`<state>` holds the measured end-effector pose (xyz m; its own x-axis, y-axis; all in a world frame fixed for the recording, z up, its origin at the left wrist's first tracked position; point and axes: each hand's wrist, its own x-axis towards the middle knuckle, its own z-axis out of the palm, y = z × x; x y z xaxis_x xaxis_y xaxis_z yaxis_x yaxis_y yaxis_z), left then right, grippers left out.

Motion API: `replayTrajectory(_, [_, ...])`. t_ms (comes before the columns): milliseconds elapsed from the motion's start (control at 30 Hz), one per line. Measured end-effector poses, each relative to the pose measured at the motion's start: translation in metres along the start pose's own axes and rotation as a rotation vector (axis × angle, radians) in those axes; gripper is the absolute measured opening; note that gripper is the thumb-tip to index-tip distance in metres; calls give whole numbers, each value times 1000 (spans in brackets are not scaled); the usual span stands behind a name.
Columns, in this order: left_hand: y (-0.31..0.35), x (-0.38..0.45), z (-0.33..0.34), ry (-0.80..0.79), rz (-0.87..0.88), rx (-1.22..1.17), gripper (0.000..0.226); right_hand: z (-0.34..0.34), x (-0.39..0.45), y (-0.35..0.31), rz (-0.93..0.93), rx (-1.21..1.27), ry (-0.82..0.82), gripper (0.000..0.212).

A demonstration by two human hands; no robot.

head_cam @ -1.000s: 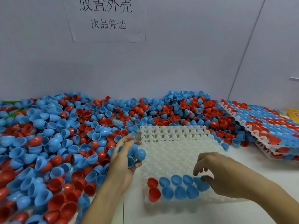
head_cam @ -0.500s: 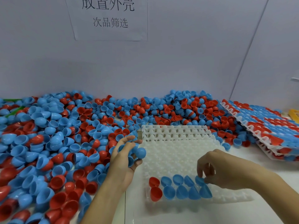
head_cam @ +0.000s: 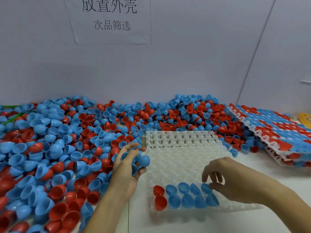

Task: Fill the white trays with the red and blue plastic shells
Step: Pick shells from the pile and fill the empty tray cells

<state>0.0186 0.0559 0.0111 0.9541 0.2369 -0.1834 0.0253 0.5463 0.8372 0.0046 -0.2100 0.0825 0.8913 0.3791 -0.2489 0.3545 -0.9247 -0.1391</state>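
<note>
A white tray [head_cam: 185, 158] lies on the table in front of me. Its near rows hold two red shells [head_cam: 159, 197] at the left and several blue shells [head_cam: 186, 195] beside them. My left hand [head_cam: 125, 167] hovers at the tray's left edge and grips a handful of blue shells [head_cam: 143, 161]. Over the tray's near right part, my right hand [head_cam: 234, 180] has loosely curled fingers. Its thumb tip touches the rightmost blue shell [head_cam: 205, 188] in the second row, and the fingers are lifted above that shell.
A big heap of loose red and blue shells [head_cam: 55, 148] covers the table's left and back, up to the wall. Stacked filled trays [head_cam: 282, 137] lie at the right, with a yellow object [head_cam: 305, 120] behind them. A paper sign [head_cam: 109, 19] hangs on the wall.
My right hand set one more blue shell into the tray's second row and its fingers have lifted off it. The left hand stayed still with its handful.
</note>
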Motion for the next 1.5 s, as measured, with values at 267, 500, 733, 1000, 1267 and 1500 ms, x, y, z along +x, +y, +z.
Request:
replayTrajectory(267, [-1,1,-1,-3,-4,-2,18,13,9,-20,-62,-20,-37,27])
replayTrajectory(500, [-2,2,-2,-25,-12,-29,17,19,10,-21,-57,-74,-34,27])
replayTrajectory(733, [-3,2,-1,-48,-13,-57,21,-1,19,-28,-59,80,137,17])
replayTrajectory(1000, [-5,-4,-2,-149,88,47,33,18,59,-95,-66,706,130,36])
replayTrajectory(1267, [0,-1,-4,-206,126,1,32,12,72,-95,-17,956,-87,22])
replayTrajectory(1500, [-1,3,-5,-91,71,3,26,-2,74,-85,-198,841,261,6])
